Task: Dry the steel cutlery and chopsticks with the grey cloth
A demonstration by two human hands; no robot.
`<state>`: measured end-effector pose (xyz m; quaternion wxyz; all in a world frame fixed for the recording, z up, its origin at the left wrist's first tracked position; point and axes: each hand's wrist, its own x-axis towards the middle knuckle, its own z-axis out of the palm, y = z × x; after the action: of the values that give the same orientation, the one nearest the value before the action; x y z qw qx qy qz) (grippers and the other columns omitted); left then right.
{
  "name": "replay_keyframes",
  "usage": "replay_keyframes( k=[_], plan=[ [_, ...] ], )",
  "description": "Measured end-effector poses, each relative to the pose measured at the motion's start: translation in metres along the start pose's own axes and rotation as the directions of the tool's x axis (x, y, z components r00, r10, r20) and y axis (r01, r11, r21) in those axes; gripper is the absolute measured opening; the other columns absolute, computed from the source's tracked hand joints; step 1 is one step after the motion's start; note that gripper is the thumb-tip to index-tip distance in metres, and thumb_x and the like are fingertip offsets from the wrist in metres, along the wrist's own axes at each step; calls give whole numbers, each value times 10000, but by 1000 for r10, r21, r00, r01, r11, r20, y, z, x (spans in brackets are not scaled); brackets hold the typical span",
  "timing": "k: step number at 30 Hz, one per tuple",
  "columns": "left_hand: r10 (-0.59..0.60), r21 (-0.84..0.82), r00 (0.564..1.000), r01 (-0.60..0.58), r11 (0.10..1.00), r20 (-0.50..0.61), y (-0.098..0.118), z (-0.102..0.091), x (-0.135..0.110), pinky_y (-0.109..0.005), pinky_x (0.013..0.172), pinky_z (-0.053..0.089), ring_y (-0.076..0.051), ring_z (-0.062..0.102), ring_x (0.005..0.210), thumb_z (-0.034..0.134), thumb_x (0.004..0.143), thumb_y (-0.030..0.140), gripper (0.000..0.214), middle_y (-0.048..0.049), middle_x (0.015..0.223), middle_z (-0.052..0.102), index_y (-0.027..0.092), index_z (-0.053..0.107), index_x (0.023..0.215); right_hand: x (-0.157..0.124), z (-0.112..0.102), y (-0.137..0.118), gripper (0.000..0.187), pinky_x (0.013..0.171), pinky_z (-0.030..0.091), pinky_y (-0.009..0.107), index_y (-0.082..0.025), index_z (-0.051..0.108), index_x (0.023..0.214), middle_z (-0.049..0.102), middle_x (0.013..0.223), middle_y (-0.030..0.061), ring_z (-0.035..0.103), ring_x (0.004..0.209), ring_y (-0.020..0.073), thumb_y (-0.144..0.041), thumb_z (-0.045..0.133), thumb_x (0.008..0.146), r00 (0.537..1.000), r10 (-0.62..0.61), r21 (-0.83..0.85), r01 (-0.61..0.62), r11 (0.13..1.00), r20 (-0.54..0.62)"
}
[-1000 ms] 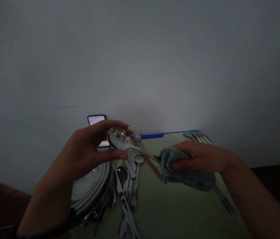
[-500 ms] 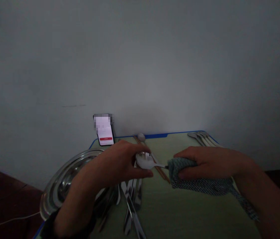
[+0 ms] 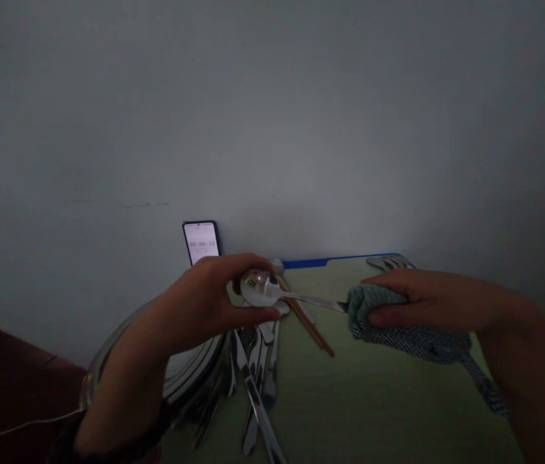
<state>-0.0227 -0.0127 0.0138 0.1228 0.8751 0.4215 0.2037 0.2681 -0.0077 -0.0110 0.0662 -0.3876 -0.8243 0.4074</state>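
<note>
A shiny metal spoon (image 3: pixel 260 288) is held level above the table, its bowl to the left. My left hand (image 3: pixel 204 296) is closed around the bowl, thumb below and fingers above. A blue-grey checked cloth (image 3: pixel 398 322) is wrapped over the far end of the spoon's handle, and my right hand (image 3: pixel 427 299) pinches the handle through it. The cloth's tail hangs down under the right wrist. Beneath the spoon lie a pair of brown wooden chopsticks (image 3: pixel 308 323) and another spoon (image 3: pixel 277 265), partly hidden.
Several knives and other cutlery (image 3: pixel 255 386) lie piled on the green table (image 3: pixel 349 406). A round metal basin (image 3: pixel 91 380) stands at left, mostly behind my left arm. Forks (image 3: pixel 387 262) lie at the back right. A phone (image 3: pixel 202 241) showing a timer leans against the wall.
Both hands have risen slightly and moved apart. The cloth has slid right along the handle, baring more of it. The spoon has shifted up and left with my left hand.
</note>
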Motion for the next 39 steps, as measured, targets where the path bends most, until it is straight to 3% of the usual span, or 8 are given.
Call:
replay_keyframes(
  k=[6, 11, 19, 25, 29, 33, 36, 39],
  plan=[
    [-54, -18, 990, 57, 998, 133, 8, 6, 4, -205, 562, 402, -123, 590, 636, 699, 697, 384, 361, 33, 792, 667, 237, 615, 1015, 16, 11, -12, 331, 667, 447, 243, -174, 634, 952, 654, 907, 27, 592, 784, 145, -443, 486, 829, 999, -34, -62, 34, 997, 3],
    [-36, -21, 990, 39, 999, 136, 7, 10, 1, -223, 620, 408, -148, 591, 729, 703, 693, 402, 350, 29, 835, 654, 249, 618, 996, 31, 26, -20, 315, 619, 413, 240, -171, 613, 900, 637, 789, 18, 572, 705, 136, -444, 466, 842, 993, -77, -130, 65, 989, -91],
    [-181, -147, 982, 188, 971, 62, -20, 0, -9, -233, 720, 451, -154, 617, 828, 678, 737, 283, 421, 17, 1000, 662, 271, 535, 1133, 60, 41, -42, 212, 582, 367, 234, -188, 563, 791, 587, 692, -12, 521, 624, 113, -356, 455, 862, 936, -155, -207, 91, 974, -317],
    [-356, -116, 931, 363, 925, 74, -44, -7, -30, -311, 751, 477, -217, 634, 875, 543, 808, 472, 575, -51, 1119, 634, 297, 361, 1325, 103, 31, -58, 235, 613, 365, 248, -197, 582, 854, 613, 778, 4, 528, 670, 125, -384, 441, 867, 961, -175, -240, 122, 963, -212],
    [-387, 7, 918, 388, 922, 88, -77, -20, -30, -353, 865, 446, -262, 535, 1093, 449, 840, 527, 662, -117, 1296, 502, 239, 223, 1392, 121, 31, -51, 265, 630, 366, 258, -190, 580, 838, 606, 794, 25, 529, 707, 142, -408, 433, 866, 970, -168, -247, 122, 961, -175],
    [-278, 292, 935, 336, 895, -221, -138, -24, -7, -410, 1000, 331, -288, 397, 1223, 443, 864, 423, 664, -162, 1317, 434, 130, 161, 1389, 125, 32, -40, 276, 647, 366, 274, -192, 581, 847, 606, 811, 34, 531, 721, 153, -421, 426, 864, 974, -111, -254, 59, 965, -196],
    [-304, 445, 929, 369, 816, -213, -169, -15, 5, -433, 976, 343, -314, 452, 1151, 445, 865, 368, 743, -195, 1327, 409, 60, 26, 1395, 126, 32, -36, 284, 644, 362, 280, -198, 577, 835, 605, 810, 36, 532, 726, 161, -437, 425, 858, 974, -88, -257, 31, 966, -211],
    [-331, 467, 926, 379, 799, -184, -175, -5, 7, -441, 919, 385, -323, 504, 1071, 431, 870, 384, 700, -205, 1288, 458, 48, 89, 1381, 128, 32, -36, 281, 645, 363, 283, -199, 576, 838, 605, 810, 38, 532, 727, 164, -436, 427, 855, 973, -77, -257, 18, 966, -219]
  ],
)
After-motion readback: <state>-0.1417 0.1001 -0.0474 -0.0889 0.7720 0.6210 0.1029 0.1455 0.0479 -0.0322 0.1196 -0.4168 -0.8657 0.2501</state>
